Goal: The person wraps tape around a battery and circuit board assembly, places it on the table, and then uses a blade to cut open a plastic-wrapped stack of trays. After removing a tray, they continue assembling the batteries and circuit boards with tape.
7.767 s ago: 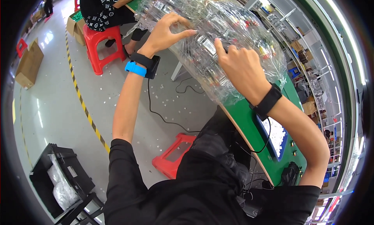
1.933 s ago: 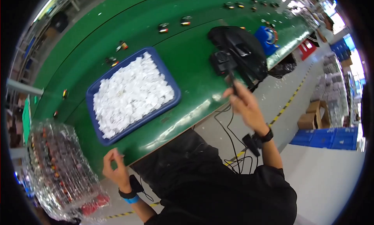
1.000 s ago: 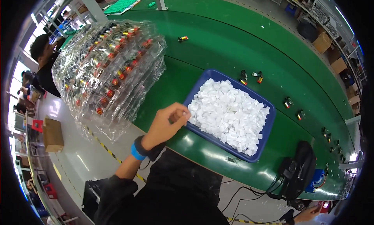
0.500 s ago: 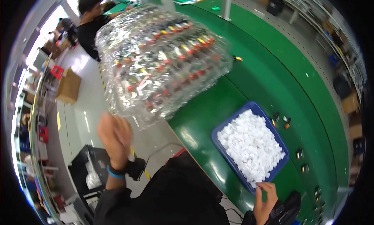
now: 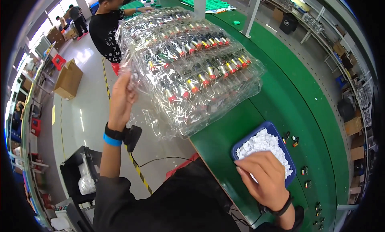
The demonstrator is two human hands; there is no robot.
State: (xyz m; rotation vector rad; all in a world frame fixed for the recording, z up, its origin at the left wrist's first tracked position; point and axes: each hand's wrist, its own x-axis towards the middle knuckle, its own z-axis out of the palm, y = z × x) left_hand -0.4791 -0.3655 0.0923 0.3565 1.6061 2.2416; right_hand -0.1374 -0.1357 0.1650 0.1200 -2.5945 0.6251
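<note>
A large clear plastic bag (image 5: 182, 123) stands at the far left of the green table, full of rows of small cylindrical parts (image 5: 206, 81) with silver, yellow and red bands. My left hand (image 5: 123, 93) is raised at the bag's left side, its fingers closed on the crinkled film. Over the near part of a blue tray (image 5: 289, 159) hovers my right hand (image 5: 262, 174), thumb and fingertips drawn together. Whatever they pinch is too small to make out. White paper-like pieces (image 5: 262, 143) fill the tray, partly hidden by that hand.
Several loose cylindrical parts (image 5: 304, 170) lie on the green table (image 5: 216, 141) right of the tray. A person (image 5: 105, 29) works beyond the bag. On the floor at left are a cardboard box (image 5: 69, 79) and a black crate (image 5: 76, 174). Metal posts (image 5: 252, 15) rise from the table.
My left hand has moved up to the bag's left side. My right hand has gone from the tray's near corner to above its near part. The view has shifted.
</note>
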